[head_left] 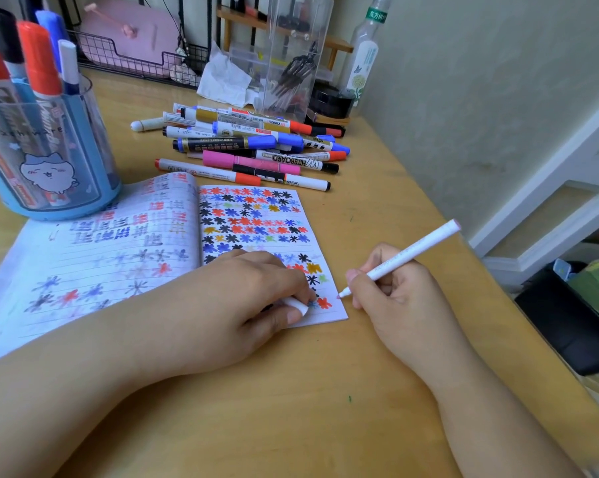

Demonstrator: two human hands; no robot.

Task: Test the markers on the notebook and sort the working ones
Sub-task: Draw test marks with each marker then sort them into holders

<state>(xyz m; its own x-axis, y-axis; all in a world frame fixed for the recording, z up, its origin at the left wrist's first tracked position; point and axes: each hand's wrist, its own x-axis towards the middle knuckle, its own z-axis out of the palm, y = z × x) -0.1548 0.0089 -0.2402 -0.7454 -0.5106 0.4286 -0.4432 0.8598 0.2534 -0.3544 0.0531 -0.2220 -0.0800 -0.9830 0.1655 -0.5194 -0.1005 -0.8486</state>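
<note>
Pink marker poised at the notebook's corner

The right hand pinches a slim white marker, its pink tip just off the notebook edge; the left hand presses the page flat, its fingers curled round the smooth white cap. Best to draw lightly on bare lined paper beside the fingers.

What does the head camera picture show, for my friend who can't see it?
A person's right hand holds a white marker with its pink tip at the edge of an open notebook full of colourful stars, while the left hand grips a white cap on the page. Behind lie a pile of markers and a blue cup of markers.
</note>
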